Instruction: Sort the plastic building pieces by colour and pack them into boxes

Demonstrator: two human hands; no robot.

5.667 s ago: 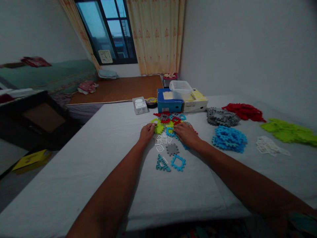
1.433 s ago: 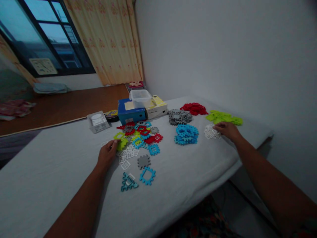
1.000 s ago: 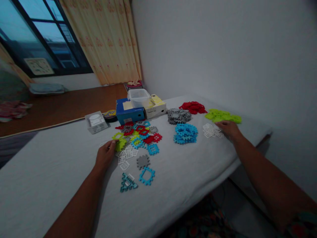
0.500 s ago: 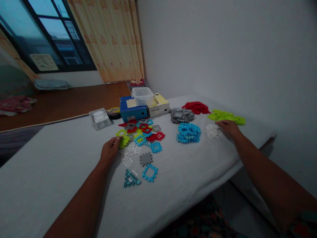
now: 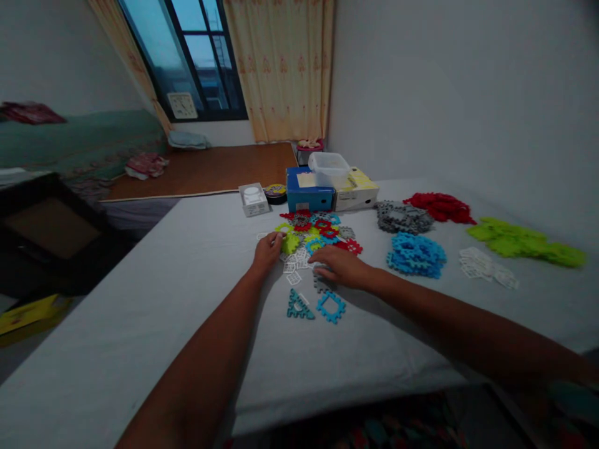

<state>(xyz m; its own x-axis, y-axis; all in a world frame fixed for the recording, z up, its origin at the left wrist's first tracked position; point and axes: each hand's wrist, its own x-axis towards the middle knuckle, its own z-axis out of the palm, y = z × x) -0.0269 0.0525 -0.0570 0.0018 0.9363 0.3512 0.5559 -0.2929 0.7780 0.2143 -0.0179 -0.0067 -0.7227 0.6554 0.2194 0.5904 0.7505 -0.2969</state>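
My left hand (image 5: 268,251) is closed at the left edge of a mixed pile, its fingertips against a lime-green interlocking piece (image 5: 290,243). My right hand (image 5: 340,265) reaches over the front of the pile with fingers apart and nothing visible in them. Under it a grey square piece (image 5: 321,284) is partly covered. White grid pieces (image 5: 294,277) lie between the two hands. Nearer me are a teal triangular piece (image 5: 298,307) and a blue square frame piece (image 5: 331,307). Red, blue, lime and grey pieces make up the rest of the pile.
Sorted piles lie to the right: blue (image 5: 416,254), grey (image 5: 405,217), red (image 5: 440,206), lime-green (image 5: 524,242) and white (image 5: 486,267). Behind the mixed pile stand a blue box (image 5: 309,198), a yellow-and-white box (image 5: 358,194) and a clear plastic container (image 5: 329,163).
My right hand has left the white pile on the right and come to the mixed pile. My left hand stays by the lime-green piece. The view has swung left.
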